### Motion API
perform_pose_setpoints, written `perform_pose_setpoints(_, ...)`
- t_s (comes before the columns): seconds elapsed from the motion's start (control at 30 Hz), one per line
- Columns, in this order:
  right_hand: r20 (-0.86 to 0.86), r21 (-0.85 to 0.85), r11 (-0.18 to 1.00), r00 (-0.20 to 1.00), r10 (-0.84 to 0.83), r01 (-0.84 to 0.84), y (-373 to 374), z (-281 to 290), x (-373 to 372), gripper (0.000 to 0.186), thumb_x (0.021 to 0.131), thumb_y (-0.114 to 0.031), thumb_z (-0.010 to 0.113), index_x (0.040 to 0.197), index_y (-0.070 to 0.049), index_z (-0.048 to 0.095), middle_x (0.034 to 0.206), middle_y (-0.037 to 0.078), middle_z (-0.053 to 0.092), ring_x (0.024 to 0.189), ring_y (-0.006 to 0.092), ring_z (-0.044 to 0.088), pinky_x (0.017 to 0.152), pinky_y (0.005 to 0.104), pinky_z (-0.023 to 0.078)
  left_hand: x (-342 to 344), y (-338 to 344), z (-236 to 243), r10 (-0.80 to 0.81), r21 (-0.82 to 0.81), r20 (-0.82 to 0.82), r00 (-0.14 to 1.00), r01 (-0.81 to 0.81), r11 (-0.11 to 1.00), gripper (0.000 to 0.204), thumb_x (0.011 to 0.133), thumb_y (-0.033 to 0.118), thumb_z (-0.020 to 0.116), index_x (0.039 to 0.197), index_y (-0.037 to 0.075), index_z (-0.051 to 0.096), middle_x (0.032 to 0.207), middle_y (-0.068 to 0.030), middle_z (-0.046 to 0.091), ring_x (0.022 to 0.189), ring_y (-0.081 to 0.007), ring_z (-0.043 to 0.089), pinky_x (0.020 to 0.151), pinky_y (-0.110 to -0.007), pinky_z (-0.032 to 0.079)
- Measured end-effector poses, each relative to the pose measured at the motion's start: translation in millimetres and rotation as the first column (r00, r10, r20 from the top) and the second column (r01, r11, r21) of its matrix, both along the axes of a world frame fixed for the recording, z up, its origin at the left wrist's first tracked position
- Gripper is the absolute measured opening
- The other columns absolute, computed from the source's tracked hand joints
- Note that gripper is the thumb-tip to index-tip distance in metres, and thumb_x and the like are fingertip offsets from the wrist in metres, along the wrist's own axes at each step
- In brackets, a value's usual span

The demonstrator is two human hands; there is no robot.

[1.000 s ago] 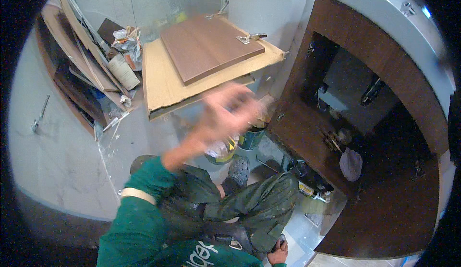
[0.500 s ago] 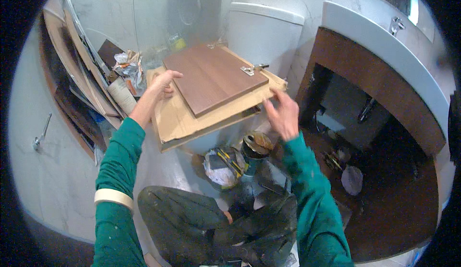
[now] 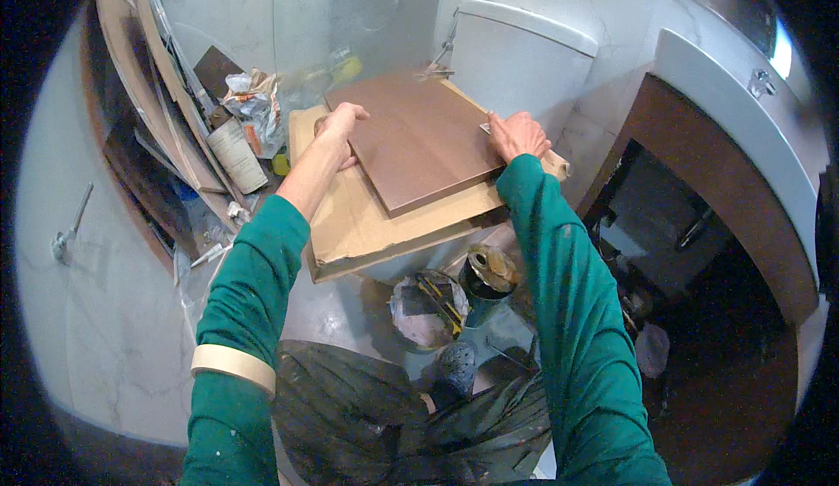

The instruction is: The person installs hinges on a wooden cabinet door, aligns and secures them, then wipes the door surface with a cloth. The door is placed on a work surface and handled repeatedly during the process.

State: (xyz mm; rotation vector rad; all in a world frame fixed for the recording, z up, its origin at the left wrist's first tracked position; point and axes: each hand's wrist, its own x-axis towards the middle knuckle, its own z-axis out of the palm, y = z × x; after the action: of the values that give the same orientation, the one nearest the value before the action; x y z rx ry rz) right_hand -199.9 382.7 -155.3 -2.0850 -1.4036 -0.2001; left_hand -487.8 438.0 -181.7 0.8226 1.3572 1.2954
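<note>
A brown rectangular wooden panel (image 3: 419, 141) lies flat on a sheet of cardboard (image 3: 358, 219) that covers the toilet seat. My left hand (image 3: 339, 128) grips the panel's left edge, fingers curled over it. My right hand (image 3: 517, 134) rests on the panel's right edge, by a small metal fitting. Both arms wear green sleeves, and a roll of masking tape (image 3: 232, 365) sits around my left forearm.
The white toilet cistern (image 3: 524, 58) stands behind the panel. Boards and crumpled packaging (image 3: 253, 101) lean at the left by a glass screen. A small tub (image 3: 428, 307) and a can (image 3: 488, 276) stand on the floor below. A dark wood vanity (image 3: 717, 189) with a white top is at the right.
Both hands have reached forward and settled on the panel's two side edges. A second ago my left hand was raised and blurred in mid-air, away from the panel.
</note>
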Motion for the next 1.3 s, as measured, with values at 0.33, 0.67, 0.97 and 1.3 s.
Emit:
perform_pose_setpoints(0.33,-0.204,0.049,0.997,0.976,0.071,-0.062,4,31,-9,0.097,0.069,-0.055,0.070,0.131,0.013,0.039,0.117,0.032,0.060,0.109,0.0424,0.061,0.094,0.0448,0.048,-11,-25,19,-0.068,-0.011,0.168,0.983,0.071,0.997,0.067,0.069,0.028,0.069,0.126,0.006,0.043,0.097,-0.0119,0.060,0.077,-0.0219,0.062,0.062,-0.039,0.050)
perform_pose_setpoints(0.67,-0.193,0.151,0.986,0.976,0.096,-0.067,-18,68,-19,0.045,0.068,-0.034,0.068,0.092,0.004,0.072,0.103,0.028,0.067,0.098,0.0411,0.066,0.086,0.0452,0.052,-56,40,1,-0.244,-0.102,0.454,0.857,0.322,0.941,0.060,0.077,0.035,0.070,0.120,0.000,0.048,0.101,-0.0132,0.062,0.089,-0.0281,0.063,0.087,-0.045,0.050)
perform_pose_setpoints(0.97,-0.308,0.464,0.880,0.911,0.273,-0.107,-103,48,-31,0.043,0.074,-0.036,0.068,0.092,0.003,0.070,0.094,0.027,0.069,0.091,0.0386,0.067,0.085,0.0411,0.051,-81,-80,49,-0.348,0.467,0.337,0.875,0.166,0.869,0.055,0.075,0.028,0.073,0.119,0.003,0.051,0.105,-0.0139,0.057,0.097,-0.0271,0.059,0.084,-0.045,0.051)
perform_pose_setpoints(1.3,-0.365,0.669,0.718,0.755,0.545,-0.194,-186,8,-57,0.031,0.076,-0.022,0.069,0.096,0.002,0.067,0.084,0.017,0.070,0.075,0.0219,0.066,0.070,0.0325,0.053,-143,-209,51,-0.255,0.649,0.397,0.882,-0.072,0.758,0.023,0.084,0.009,0.064,0.103,-0.003,0.064,0.102,-0.0145,0.069,0.091,-0.0252,0.067,0.082,-0.040,0.055)
